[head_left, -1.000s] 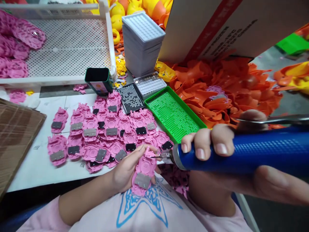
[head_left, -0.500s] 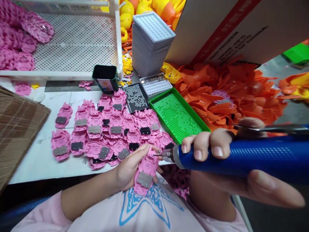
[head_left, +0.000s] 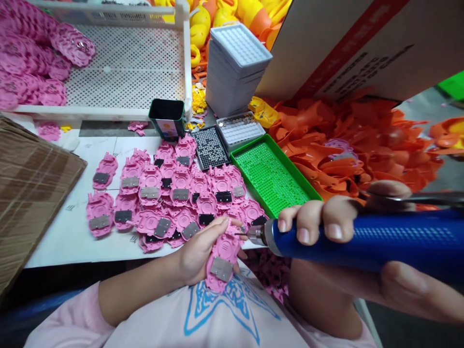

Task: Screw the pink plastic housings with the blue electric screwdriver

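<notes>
My left hand (head_left: 197, 251) grips a pink plastic part (head_left: 222, 257) with a grey metal plate on it, held above my lap. My right hand (head_left: 337, 227) is closed around a blue electric screwdriver (head_left: 366, 237), whose bit touches the top edge of the held part. Just beyond, several more pink parts (head_left: 170, 198) with grey or black plates lie spread on the white table (head_left: 65, 237).
A green screw tray (head_left: 273, 176), a black tray (head_left: 210, 147) and a white tray (head_left: 241, 129) sit beside the pile. A green tin (head_left: 167, 118), a white perforated crate (head_left: 123, 72) with pink parts, stacked grey trays (head_left: 235, 67), orange parts (head_left: 348, 140), and cardboard (head_left: 29, 188) surround them.
The view has shifted slightly, so everything appears a little further right. Both hands keep the same grip, with the screwdriver bit still against the pink part.
</notes>
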Available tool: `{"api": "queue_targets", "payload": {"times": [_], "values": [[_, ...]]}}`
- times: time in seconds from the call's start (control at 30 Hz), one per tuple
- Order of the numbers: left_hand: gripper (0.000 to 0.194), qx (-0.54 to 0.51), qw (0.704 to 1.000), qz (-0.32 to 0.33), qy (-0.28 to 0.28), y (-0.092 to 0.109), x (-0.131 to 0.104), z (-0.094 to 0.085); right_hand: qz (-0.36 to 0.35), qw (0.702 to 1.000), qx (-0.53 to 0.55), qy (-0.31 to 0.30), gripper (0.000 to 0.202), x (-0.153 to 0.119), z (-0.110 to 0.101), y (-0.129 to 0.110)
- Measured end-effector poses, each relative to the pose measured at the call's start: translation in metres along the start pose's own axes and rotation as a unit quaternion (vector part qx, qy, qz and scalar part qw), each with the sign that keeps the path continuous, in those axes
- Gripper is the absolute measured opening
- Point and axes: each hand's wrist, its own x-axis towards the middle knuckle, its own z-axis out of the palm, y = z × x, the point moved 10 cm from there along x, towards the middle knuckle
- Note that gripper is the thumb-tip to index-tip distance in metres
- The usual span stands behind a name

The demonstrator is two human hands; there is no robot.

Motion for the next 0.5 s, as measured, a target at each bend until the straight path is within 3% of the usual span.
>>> {"api": "queue_targets", "payload": {"times": [0.17, 0.37, 0.5], "values": [[0.049, 0.006, 1.000, -0.005, 0.009, -0.001, -0.001, -0.002, -0.016, 0.998, 0.055, -0.022, 0.046, 0.000, 0.004, 0.002], [0.055, 0.030, 1.000, -0.008, 0.005, -0.004, -0.002, -0.002, -0.031, 0.997, 0.049, -0.050, 0.046, 0.000, 0.009, 0.000], [0.059, 0.033, 0.999, -0.007, 0.005, -0.005, -0.004, -0.001, -0.024, 0.999, 0.030, -0.035, 0.044, -0.010, 0.012, 0.001]]}}
